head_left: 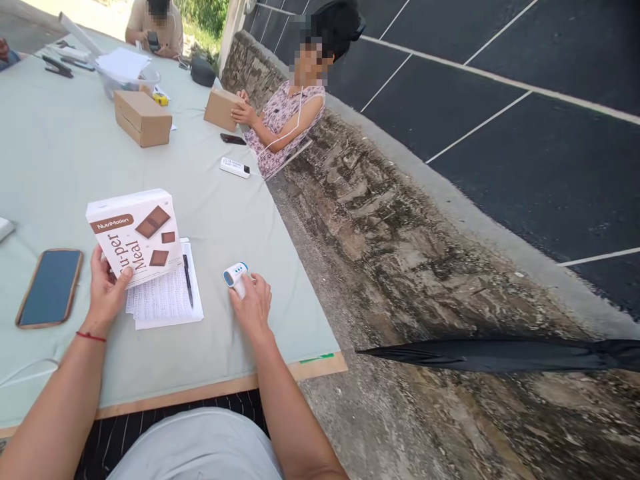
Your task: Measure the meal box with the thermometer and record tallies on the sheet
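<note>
My left hand (107, 287) grips the lower edge of a white NutriMotion meal box (135, 233), thumb on its printed front. The box is tilted, raised over printed sheets (163, 300). A black pen (187, 280) lies on these sheets, to the right of the box. Closed around the handle of a white and blue infrared thermometer (236, 272) is my right hand (255, 303). Its small screen and buttons face up, and my fingers hide most of the handle. Left of my left hand lies a phone (49, 287) in a brown case.
The cloth-covered table (225, 220) bears a cardboard box (143, 119), a plastic bowl (107, 83) with papers and a white device (235, 167). On the right side a person (290, 120) holds another cardboard box (221, 109). Another person (170, 40) sits at the far end. A stone wall (400, 220) runs along the right.
</note>
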The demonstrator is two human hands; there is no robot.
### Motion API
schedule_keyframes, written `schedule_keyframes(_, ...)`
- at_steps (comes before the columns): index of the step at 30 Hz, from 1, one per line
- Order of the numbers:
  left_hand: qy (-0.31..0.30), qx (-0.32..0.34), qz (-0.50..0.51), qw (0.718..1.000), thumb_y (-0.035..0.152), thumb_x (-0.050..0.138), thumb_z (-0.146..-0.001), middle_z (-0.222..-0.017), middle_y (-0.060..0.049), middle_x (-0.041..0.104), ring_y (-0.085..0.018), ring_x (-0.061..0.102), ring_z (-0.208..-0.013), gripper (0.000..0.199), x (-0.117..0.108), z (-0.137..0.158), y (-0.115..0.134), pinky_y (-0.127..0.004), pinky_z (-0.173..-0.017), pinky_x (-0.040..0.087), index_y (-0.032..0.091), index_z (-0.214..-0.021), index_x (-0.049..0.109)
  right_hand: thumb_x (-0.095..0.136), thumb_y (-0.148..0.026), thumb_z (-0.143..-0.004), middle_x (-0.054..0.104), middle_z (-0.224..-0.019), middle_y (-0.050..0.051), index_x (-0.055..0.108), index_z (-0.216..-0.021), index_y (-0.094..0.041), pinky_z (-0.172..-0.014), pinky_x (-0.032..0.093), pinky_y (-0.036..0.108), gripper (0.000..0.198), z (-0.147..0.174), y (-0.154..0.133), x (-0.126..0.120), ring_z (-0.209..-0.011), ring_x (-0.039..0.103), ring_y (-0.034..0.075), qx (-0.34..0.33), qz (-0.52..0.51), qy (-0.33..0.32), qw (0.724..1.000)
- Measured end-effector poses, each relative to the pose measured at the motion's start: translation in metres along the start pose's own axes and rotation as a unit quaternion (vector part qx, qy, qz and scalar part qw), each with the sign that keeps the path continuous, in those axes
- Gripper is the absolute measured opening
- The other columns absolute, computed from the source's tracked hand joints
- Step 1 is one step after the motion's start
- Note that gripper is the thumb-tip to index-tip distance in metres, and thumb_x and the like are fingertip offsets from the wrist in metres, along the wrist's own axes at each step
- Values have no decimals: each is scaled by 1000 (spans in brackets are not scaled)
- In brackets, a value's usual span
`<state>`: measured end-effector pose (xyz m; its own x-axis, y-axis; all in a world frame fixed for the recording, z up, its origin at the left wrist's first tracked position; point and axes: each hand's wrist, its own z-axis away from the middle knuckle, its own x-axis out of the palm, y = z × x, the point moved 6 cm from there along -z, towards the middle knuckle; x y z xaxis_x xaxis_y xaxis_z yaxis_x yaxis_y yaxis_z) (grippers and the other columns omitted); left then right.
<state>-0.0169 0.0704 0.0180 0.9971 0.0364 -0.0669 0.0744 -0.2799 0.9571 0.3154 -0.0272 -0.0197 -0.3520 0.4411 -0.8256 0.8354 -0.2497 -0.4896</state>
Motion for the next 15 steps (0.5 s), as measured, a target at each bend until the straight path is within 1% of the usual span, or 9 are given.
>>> schedule_keyframes(2, 13, 4, -4, 1000, 59, 74, -79, -132, -13, 57, -31, 58, -122, 92, -2, -1, 1, -51, -103, 52, 27, -152, 28, 61, -27, -88, 62, -117, 14, 67, -120, -21, -95, 44, 45, 33, 6, -19, 2, -111, 55, 28, -32, -40, 2, 999)
schedule_keyframes(3, 16, 3, -6, 1000, 58, 75, -78, -133, -13, 57, -31, 58, -122, 94, -3, -1, 0, -51, -103, 52, 27, -153, 27, 60, -30, -90, 64, -108, 12, 69, -116, -22, -93, 45, 42, 29, 10, -31, 7, -104, 57, 26, -52, -75, -21, 996)
schedule_keyframes(5, 18, 2, -14, 1000, 57, 78, -76, -136, -14, 54, -32, 58, -123, 99, -4, 0, -4, -52, -102, 52, 28, -154, 23, 61, -38, -91, 65, -88, 6, 72, -106, -22, -84, 46, 36, 23, 19, -55, 23, -87, 59, 22, -74, -140, -96, 983)
schedule_keyframes(6, 15, 1, -19, 1000, 56, 78, -76, -138, -15, 53, -33, 57, -124, 101, -4, 0, -7, -53, -102, 51, 29, -155, 21, 63, -41, -90, 64, -83, 4, 72, -102, -23, -80, 46, 34, 23, 24, -64, 30, -82, 59, 21, -71, -156, -123, 977)
schedule_keyframes(8, 6, 1, -27, 1000, 56, 77, -77, -139, -15, 52, -33, 56, -125, 102, -3, 2, -11, -54, -102, 50, 29, -156, 17, 69, -46, -86, 64, -77, 3, 72, -98, -22, -76, 45, 33, 26, 31, -77, 41, -77, 59, 20, -59, -157, -153, 974)
schedule_keyframes(10, -1, 3, -35, 999, 54, 75, -80, -140, -16, 51, -32, 55, -126, 101, -1, 4, -14, -52, -101, 50, 29, -157, 14, 73, -46, -82, 65, -77, 3, 72, -95, -23, -73, 43, 31, 27, 34, -83, 47, -76, 59, 20, -49, -141, -163, 975)
schedule_keyframes(11, -3, 5, -41, 999, 53, 75, -80, -140, -16, 50, -31, 55, -126, 101, -1, 5, -15, -51, -101, 50, 29, -157, 14, 72, -43, -83, 65, -77, 2, 71, -94, -23, -71, 42, 31, 23, 33, -83, 48, -75, 59, 19, -44, -132, -168, 976)
schedule_keyframes(13, -6, 7, -53, 999, 51, 77, -78, -141, -15, 50, -31, 55, -124, 103, -1, 6, -16, -49, -99, 49, 29, -157, 15, 67, -35, -85, 65, -73, 1, 70, -88, -24, -67, 40, 29, 12, 29, -78, 47, -70, 57, 18, -21, -116, -180, 976)
schedule_keyframes(15, -8, 8, -56, 998, 50, 79, -76, -142, -14, 50, -30, 55, -124, 105, 0, 6, -17, -48, -98, 49, 30, -157, 15, 63, -29, -84, 63, -66, -2, 68, -80, -24, -64, 39, 28, 8, 23, -68, 44, -64, 55, 15, 18, -117, -202, 972)
